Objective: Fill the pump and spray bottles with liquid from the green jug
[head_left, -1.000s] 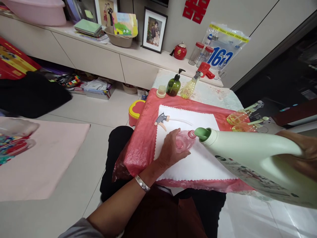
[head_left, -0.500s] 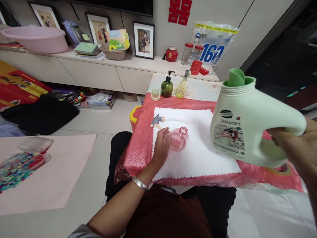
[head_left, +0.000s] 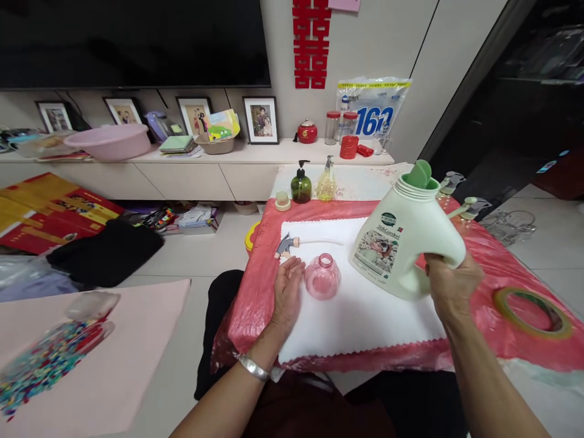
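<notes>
My right hand [head_left: 449, 283] grips the handle of a large pale-green detergent jug [head_left: 392, 237], tilted slightly to the left above or on a white cloth [head_left: 360, 328]. Its cap is off, and a green spout shows in the mouth. Beside the jug a round pink clear bottle [head_left: 322, 278] stands uncapped on the cloth. My left hand [head_left: 288, 291] is open, palm up, its fingers close to the bottle's left side; contact is unclear. Behind that hand lies a grey spray trigger [head_left: 286, 244] with a long thin tube.
A green pump bottle [head_left: 301, 184], a yellowish spray bottle [head_left: 326, 181] and a pale cap [head_left: 282, 201] stand at the table's back. Spray bottles [head_left: 469, 210] are behind the jug. A tape roll [head_left: 533, 311] lies right on the red table cover [head_left: 255, 292].
The view has tilted up. The jug has moved left and away from me, nearer the pink bottle, in my right hand. My left hand stays beside the bottle.
</notes>
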Tool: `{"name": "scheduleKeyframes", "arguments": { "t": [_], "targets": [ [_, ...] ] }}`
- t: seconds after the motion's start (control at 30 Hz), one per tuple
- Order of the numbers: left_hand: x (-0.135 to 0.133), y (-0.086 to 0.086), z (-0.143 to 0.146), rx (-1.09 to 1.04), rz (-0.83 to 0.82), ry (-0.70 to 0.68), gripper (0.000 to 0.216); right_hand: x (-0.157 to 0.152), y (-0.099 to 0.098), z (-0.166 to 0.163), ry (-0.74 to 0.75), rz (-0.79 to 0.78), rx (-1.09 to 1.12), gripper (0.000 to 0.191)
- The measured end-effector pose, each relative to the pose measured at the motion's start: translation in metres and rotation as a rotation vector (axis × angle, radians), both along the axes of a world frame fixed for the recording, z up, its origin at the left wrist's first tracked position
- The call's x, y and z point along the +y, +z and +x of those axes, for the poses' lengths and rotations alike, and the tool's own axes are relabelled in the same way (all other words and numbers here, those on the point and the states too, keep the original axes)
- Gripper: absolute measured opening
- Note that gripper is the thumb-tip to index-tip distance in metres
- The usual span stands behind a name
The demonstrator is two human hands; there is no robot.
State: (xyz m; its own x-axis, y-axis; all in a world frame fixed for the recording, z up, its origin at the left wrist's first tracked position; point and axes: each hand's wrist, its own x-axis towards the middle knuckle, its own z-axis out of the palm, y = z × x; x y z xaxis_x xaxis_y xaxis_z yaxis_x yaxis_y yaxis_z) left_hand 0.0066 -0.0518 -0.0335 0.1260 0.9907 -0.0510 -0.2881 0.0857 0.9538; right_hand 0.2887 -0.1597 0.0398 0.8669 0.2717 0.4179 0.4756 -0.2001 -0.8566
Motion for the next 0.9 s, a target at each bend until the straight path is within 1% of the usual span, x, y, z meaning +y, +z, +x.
{"name": "scheduleKeyframes", "arguments": {
  "t": [0.1,0.17,0.27,0.37,0.5,0.63,0.77,0.9],
  "targets": [
    [0.003,0.003,0.003,-0.17,-0.114,0.049,0.045,0.001,-0.008,0.005,-0.013,0.029,-0.012,0.027],
    [0.005,0.008,0.004,-0.237,-0.177,0.07,0.047,0.001,-0.009,0.005,-0.011,0.042,-0.031,0.027],
    [0.008,0.017,0.002,-0.251,-0.223,0.056,0.047,0.0,-0.007,0.002,-0.009,0.065,-0.067,0.026],
    [0.011,0.025,-0.004,-0.244,-0.266,0.028,0.041,0.0,-0.005,-0.002,-0.003,0.087,-0.086,0.025],
    [0.018,0.035,-0.016,-0.131,-0.347,-0.039,0.027,0.0,-0.006,-0.002,0.004,0.103,-0.101,0.025],
    [0.028,0.044,-0.023,-0.008,-0.398,-0.093,0.018,0.0,-0.008,0.0,-0.006,0.11,-0.101,0.027],
    [0.041,0.05,-0.019,0.083,-0.429,-0.137,0.019,-0.001,-0.015,0.003,-0.018,0.115,-0.092,0.031],
    [0.052,0.051,-0.009,0.173,-0.466,-0.138,0.023,-0.003,-0.021,0.005,-0.033,0.11,-0.072,0.039]
  ]
}}
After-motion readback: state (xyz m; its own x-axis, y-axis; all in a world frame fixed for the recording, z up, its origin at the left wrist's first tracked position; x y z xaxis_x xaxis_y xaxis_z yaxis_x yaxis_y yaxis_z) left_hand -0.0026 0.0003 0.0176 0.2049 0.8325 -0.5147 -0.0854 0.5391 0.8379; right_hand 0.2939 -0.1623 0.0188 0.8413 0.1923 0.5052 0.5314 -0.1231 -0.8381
